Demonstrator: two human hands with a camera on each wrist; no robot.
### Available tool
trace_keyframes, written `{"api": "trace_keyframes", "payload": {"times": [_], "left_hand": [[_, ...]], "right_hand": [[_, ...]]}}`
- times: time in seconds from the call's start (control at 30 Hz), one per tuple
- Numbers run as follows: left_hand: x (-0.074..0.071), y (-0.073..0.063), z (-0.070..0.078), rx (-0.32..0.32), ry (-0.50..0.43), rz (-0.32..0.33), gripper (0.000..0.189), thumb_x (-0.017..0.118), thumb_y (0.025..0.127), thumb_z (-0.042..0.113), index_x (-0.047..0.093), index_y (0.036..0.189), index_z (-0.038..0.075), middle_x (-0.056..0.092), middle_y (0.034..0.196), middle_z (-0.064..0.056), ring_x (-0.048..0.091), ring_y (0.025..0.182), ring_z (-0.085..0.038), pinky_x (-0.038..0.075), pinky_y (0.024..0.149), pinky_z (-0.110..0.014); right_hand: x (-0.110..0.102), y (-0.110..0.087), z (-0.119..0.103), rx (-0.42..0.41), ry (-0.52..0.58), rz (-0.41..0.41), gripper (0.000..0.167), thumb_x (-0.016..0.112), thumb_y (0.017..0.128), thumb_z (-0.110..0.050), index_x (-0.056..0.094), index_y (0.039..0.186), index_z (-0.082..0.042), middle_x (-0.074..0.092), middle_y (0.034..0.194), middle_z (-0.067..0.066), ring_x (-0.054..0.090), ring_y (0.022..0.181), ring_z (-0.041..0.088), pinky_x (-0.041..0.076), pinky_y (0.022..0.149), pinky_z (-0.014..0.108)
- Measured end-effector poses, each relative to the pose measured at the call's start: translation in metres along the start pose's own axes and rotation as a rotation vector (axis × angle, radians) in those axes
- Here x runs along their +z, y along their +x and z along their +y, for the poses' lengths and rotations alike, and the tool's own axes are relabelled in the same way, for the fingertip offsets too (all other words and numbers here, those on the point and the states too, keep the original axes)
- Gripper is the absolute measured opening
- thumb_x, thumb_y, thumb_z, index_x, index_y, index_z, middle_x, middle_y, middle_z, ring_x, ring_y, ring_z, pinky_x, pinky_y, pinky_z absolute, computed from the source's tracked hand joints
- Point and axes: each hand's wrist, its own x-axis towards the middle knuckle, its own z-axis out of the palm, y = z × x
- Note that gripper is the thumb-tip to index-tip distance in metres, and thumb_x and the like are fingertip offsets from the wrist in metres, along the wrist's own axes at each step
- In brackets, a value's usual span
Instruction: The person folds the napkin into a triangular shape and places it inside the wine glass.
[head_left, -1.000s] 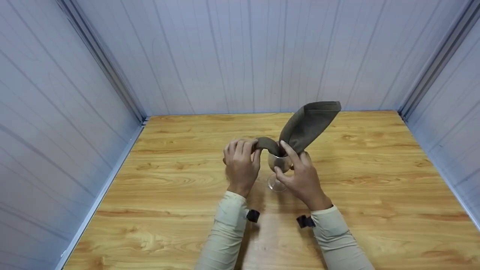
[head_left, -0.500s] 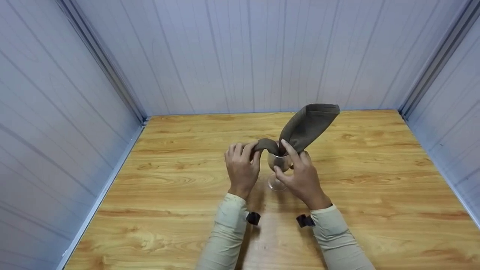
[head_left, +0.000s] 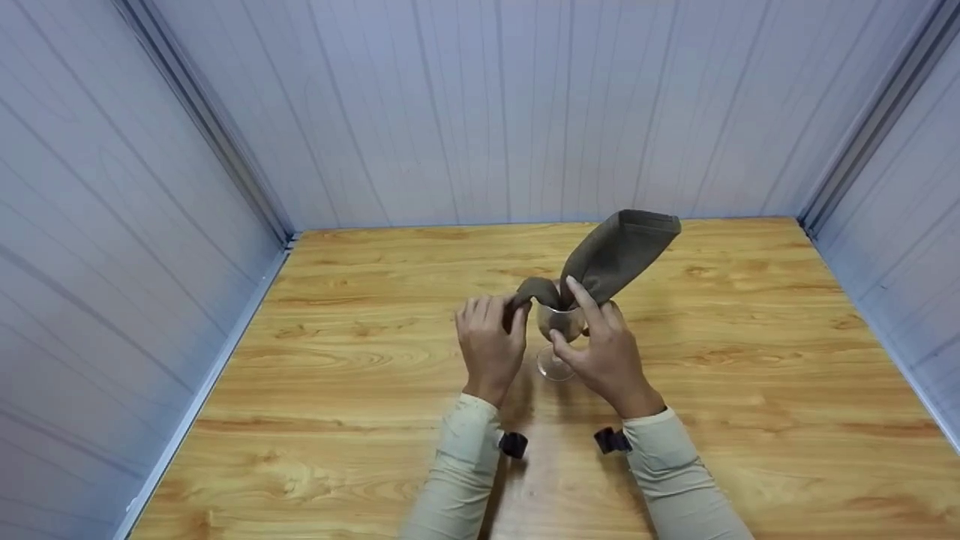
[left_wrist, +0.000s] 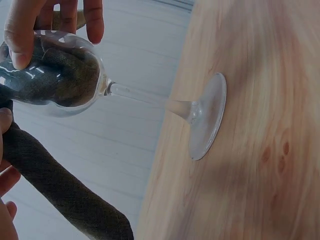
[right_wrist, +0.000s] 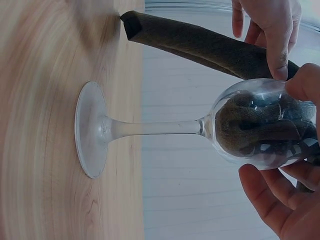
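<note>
A stemmed wine glass (head_left: 556,364) stands upright on the table, with a dark olive-brown cloth napkin (head_left: 619,259) bunched inside its bowl. One wide flap of the napkin leans up and to the right above the rim. The other end, a rolled strip (right_wrist: 190,44), bends over the rim on the left and hangs down outside. My left hand (head_left: 491,343) pinches this strip close to the rim, thumb and fingers on either side. Around the bowl, my right hand (head_left: 609,361) holds the glass, its index finger reaching up against the upright flap.
The wood-grain table (head_left: 337,420) extends on both sides of the glass. Pale panelled walls (head_left: 465,112) enclose it at the back, left and right. A small black wrist camera (head_left: 514,445) sits at each sleeve cuff.
My left hand has shifted slightly right and toward me, closer to the glass, along the rolled strip. The upright flap has dipped a little. My right hand stays nearly still on the bowl.
</note>
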Motion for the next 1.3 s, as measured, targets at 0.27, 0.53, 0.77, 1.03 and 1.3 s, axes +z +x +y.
{"api": "trace_keyframes", "payload": {"times": [0.27,0.53,0.77,1.03,1.3], "left_hand": [[0.002,-0.004,0.0,-0.011,-0.024,0.006,0.016,0.078,0.089,0.022,0.071,0.092,0.008,0.068,0.084,-0.003,0.06,0.081,-0.024,0.044,0.083,-0.043],[0.006,-0.008,0.004,-0.038,-0.039,0.002,0.013,0.078,0.088,0.018,0.07,0.091,0.008,0.067,0.082,-0.002,0.06,0.078,-0.023,0.045,0.078,-0.042],[0.009,-0.014,0.006,-0.056,-0.028,-0.007,0.012,0.076,0.089,0.017,0.07,0.094,0.008,0.067,0.086,-0.002,0.062,0.082,-0.022,0.045,0.079,-0.041],[0.008,-0.018,0.005,-0.1,-0.049,-0.007,0.013,0.075,0.091,0.017,0.071,0.099,0.008,0.068,0.09,-0.002,0.062,0.086,-0.022,0.045,0.078,-0.04],[0.007,-0.018,-0.001,-0.136,-0.076,0.013,0.016,0.074,0.093,0.023,0.072,0.102,0.01,0.067,0.091,-0.001,0.061,0.089,-0.022,0.045,0.077,-0.04]], "right_hand": [[0.001,0.0,0.0,-0.002,-0.014,0.016,0.08,0.083,0.08,-0.022,0.047,0.151,-0.015,0.059,0.092,0.018,0.054,0.076,0.024,0.049,0.058,0.039],[0.0,0.001,0.001,-0.015,-0.017,0.013,0.079,0.082,0.081,-0.024,0.047,0.151,-0.015,0.059,0.091,0.018,0.055,0.076,0.025,0.05,0.058,0.038],[0.001,0.0,0.002,-0.003,-0.001,0.004,0.078,0.081,0.082,-0.022,0.046,0.151,-0.016,0.061,0.097,0.02,0.057,0.08,0.027,0.051,0.061,0.038],[0.003,-0.001,0.002,-0.01,0.007,0.003,0.077,0.08,0.082,-0.022,0.046,0.152,-0.016,0.06,0.096,0.019,0.056,0.079,0.027,0.051,0.061,0.038],[0.001,-0.001,0.002,0.0,0.016,0.0,0.076,0.08,0.083,-0.022,0.047,0.151,-0.017,0.06,0.101,0.018,0.056,0.082,0.027,0.052,0.064,0.037]]}}
